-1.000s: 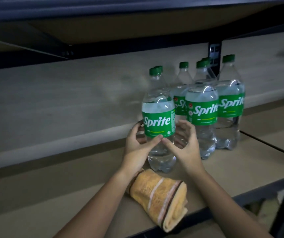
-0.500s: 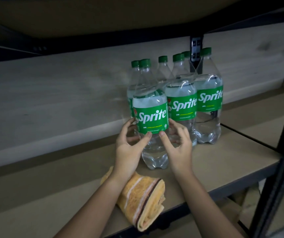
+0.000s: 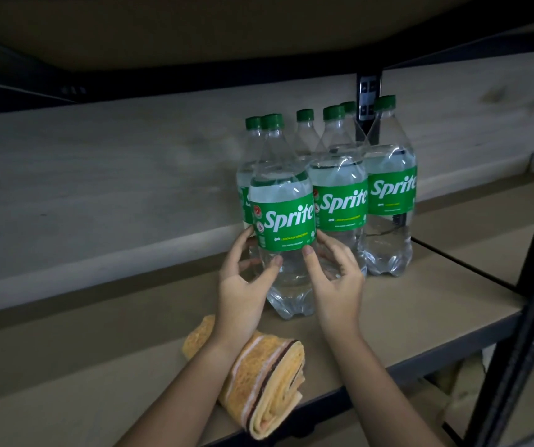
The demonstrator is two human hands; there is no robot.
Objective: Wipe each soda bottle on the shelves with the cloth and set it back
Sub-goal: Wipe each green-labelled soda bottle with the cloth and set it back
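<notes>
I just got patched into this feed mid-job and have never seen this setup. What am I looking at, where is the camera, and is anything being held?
No machine here: a person works with bare hands, and the one camera sits on their head, looking forward and down. You see a shelf with six Sprite bottles grouped at its back right. The left hand and right hand curl around the lower half of the front bottle, which stands nearest the camera, beside the others. A folded orange cloth lies on the shelf by the front edge, partly under the left forearm; neither hand holds it. Whether this bottle has been wiped cannot be told.
</notes>
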